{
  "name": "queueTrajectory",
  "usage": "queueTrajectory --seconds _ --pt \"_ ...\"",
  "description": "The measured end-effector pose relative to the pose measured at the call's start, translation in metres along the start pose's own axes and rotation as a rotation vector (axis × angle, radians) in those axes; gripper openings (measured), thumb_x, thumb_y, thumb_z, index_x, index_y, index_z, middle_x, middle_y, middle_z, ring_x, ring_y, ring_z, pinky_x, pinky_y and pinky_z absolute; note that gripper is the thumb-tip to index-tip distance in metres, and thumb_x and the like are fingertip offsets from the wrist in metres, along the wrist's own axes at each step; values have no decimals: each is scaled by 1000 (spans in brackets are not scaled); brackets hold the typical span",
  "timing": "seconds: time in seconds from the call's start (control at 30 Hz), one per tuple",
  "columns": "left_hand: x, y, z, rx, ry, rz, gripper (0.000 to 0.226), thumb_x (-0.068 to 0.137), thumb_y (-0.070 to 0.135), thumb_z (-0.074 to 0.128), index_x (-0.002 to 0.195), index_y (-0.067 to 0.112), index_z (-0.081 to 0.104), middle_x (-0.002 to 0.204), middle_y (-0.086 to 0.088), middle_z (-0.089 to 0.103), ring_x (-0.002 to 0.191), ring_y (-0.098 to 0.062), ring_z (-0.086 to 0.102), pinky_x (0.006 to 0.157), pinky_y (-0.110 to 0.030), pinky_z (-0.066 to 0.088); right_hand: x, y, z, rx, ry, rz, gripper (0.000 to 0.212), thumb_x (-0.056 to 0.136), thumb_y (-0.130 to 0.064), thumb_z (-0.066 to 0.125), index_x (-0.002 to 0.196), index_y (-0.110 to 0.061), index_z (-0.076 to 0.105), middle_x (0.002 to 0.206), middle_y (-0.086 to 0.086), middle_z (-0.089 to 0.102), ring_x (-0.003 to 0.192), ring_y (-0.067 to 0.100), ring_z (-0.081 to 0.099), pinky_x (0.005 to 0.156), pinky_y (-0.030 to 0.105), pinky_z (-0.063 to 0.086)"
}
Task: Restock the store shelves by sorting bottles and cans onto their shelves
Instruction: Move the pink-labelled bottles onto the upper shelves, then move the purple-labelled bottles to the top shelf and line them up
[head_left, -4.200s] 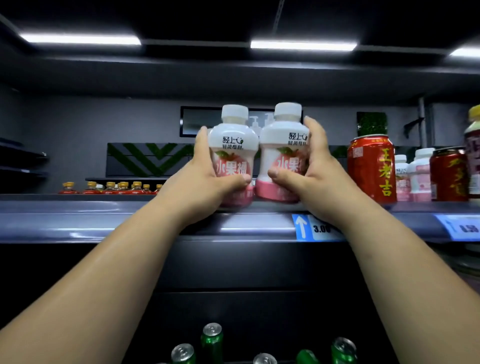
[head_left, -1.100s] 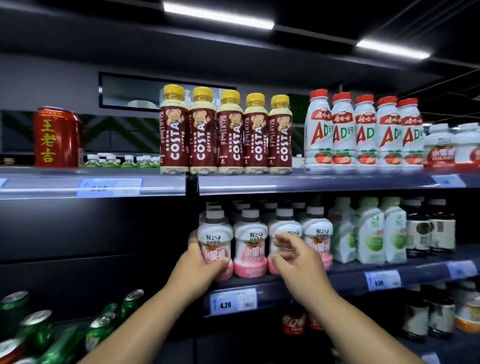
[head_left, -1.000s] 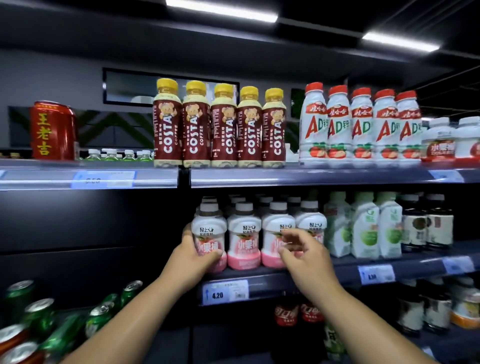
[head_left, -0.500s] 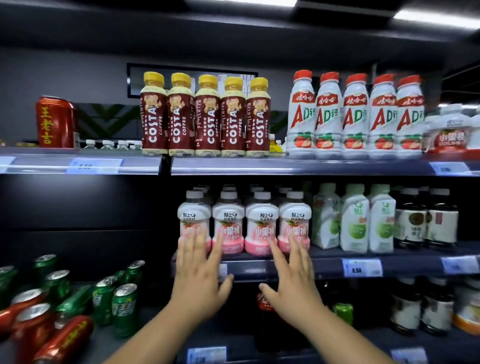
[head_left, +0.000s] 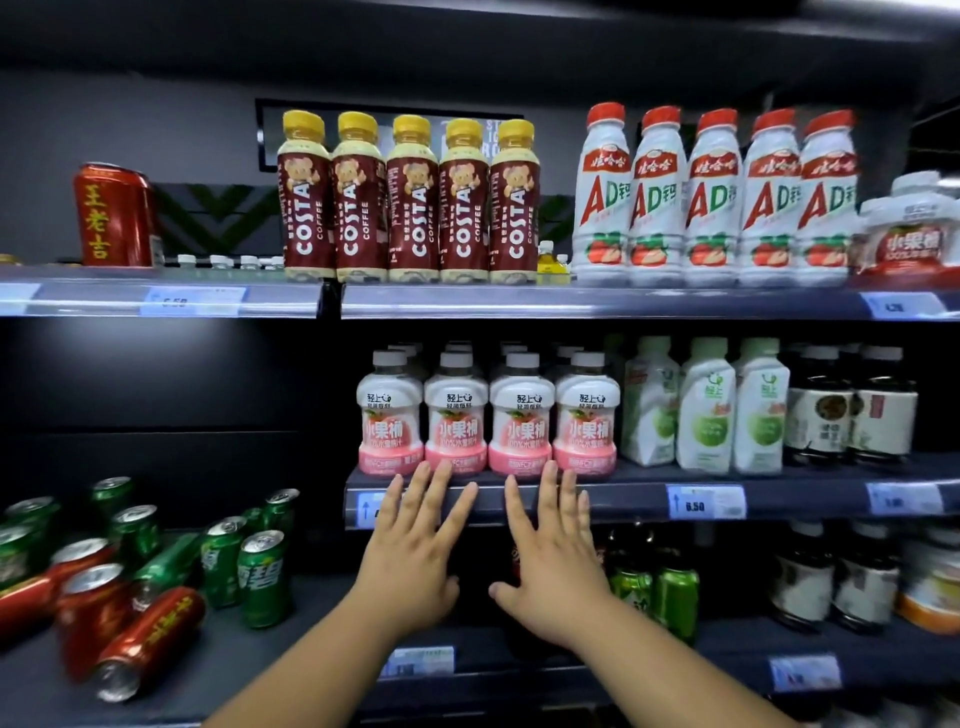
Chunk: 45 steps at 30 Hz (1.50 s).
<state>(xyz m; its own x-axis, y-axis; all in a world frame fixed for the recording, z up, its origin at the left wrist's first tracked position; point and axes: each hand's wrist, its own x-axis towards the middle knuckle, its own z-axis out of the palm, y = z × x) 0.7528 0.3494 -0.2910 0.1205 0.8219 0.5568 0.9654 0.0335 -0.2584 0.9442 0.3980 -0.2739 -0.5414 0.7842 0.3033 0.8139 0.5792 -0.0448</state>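
Several pink-and-white juice bottles (head_left: 488, 415) stand in a neat front row on the middle shelf (head_left: 623, 496), with more rows behind them. My left hand (head_left: 415, 545) and my right hand (head_left: 553, 545) hover side by side just below and in front of that row, fingers spread, holding nothing. Fingertips of both reach up to the shelf's front edge. At the lower left, green cans (head_left: 262, 577) and red cans (head_left: 148, 642) lie and stand in a loose jumble on a low shelf.
The top shelf carries a red can (head_left: 114, 215), brown Costa coffee bottles (head_left: 410, 200) and white AD bottles (head_left: 719, 197). Green-labelled cartons (head_left: 706, 408) and dark bottles (head_left: 852, 405) stand right of the juice row. Below are green cans (head_left: 675, 597) and more dark bottles.
Both hands let go of the juice bottles on the middle shelf and drew back and down with fingers spread. The view dropped and pulled back a little.
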Motion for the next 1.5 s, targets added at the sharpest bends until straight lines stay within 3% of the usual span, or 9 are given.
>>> queueTrajectory --seconds 0.33,0.43,0.53,0.7,0.8,0.9,0.97,1.33,1.5 --pt "-12 6 -1 -25 -23 -48 108 60 59 55 156 21 24 164 -19 12 151 -35 7 114 -58 12 -12 0 7 68 25 -9 108 87 -58 56 149 -36 -31 146 11 -55 134 31 -51 117 49 -24" --pt "-25 12 -3 -104 -20 -60 94 63 57 52 149 22 38 161 -17 24 149 -35 18 113 -54 15 -20 -12 13 177 79 -56 92 90 -54 52 157 -38 -9 159 7 -37 143 28 -40 121 47 -18" --pt "-43 14 1 -165 12 -44 77 66 51 58 138 24 51 156 -15 37 144 -33 35 112 -50 22 -25 -26 20 326 144 -140 76 92 -47 52 157 -36 14 167 -3 -6 152 16 -17 121 31 -8" --pt "-79 -10 0 -208 -104 -183 70 71 54 56 136 27 52 148 -8 47 130 -29 51 103 -44 47 -28 -50 35 440 84 -199 76 93 -43 54 157 -35 14 166 -12 -1 152 10 -16 121 28 2" --pt "-99 -34 -10 -268 -238 -311 66 81 56 53 141 31 43 142 7 45 125 -18 52 96 -35 48 -30 -68 40 509 52 -178 69 92 -41 59 154 -33 30 160 -11 27 149 10 24 119 22 22" --pt "-129 -61 -18 -322 -298 -395 58 85 55 53 138 36 44 135 11 51 121 -14 55 94 -34 49 -30 -96 43 555 -23 -142 56 88 -39 63 142 -36 47 135 -13 58 118 5 57 101 27 46" --pt "-154 -83 -23 -339 -313 -452 56 84 57 53 137 38 45 132 13 53 117 -12 57 92 -34 50 -30 -122 44 539 -54 -163 55 87 -42 63 139 -37 48 131 -14 60 112 6 60 97 30 49" --pt "-327 -233 -97 -250 -305 -656 53 79 56 52 128 36 53 127 15 59 121 -12 57 96 -32 48 -50 -355 61 556 -209 -392 60 89 -44 63 145 -34 45 147 -9 48 132 13 47 106 26 38" --pt "-409 -305 -138 -199 -344 -741 45 76 51 51 118 35 55 119 12 61 114 -14 59 89 -34 51 -63 -474 70 605 -232 -475 62 88 -46 64 145 -30 46 150 -6 48 134 12 47 110 25 36"
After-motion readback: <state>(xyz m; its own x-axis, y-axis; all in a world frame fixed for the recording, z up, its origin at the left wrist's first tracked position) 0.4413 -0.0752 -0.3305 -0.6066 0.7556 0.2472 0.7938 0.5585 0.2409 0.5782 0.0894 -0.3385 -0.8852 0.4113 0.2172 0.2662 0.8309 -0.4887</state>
